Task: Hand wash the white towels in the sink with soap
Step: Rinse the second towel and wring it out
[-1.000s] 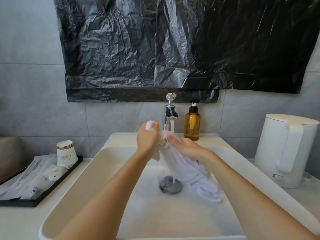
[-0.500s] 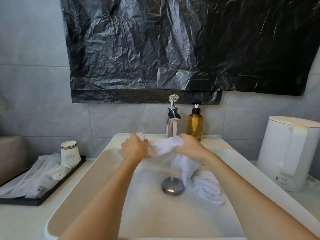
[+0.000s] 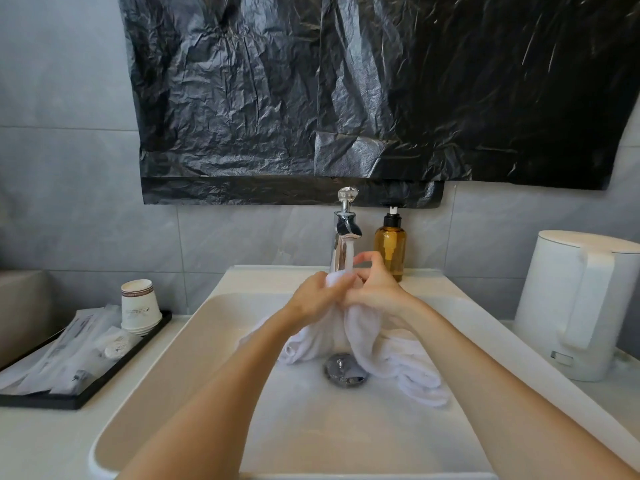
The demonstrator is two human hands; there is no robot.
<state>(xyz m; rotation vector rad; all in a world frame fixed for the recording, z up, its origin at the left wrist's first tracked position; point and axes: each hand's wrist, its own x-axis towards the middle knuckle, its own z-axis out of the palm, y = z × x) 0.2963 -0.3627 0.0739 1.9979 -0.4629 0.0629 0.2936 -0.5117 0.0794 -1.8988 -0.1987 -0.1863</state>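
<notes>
Both bare forearms are stretched forward from the lower corners, and the wrists are held close together at the middle. The left hand point(image 3: 317, 299) is curled, knuckles up, round the bunched top of a white towel point(image 3: 363, 332). The right hand point(image 3: 377, 291) is set against it and closed on the same cloth, with an upper finger raised and bent above the rest.

A white towel point(image 3: 363, 327) is bunched upright, its tail, perhaps a 2nd towel, trailing across the sink point(image 3: 180, 358) floor.

White kettle point(image 3: 571, 306) stands right; paper cups point(image 3: 140, 304) (stacked) sit on a black tray point(image 3: 41, 401).
</notes>
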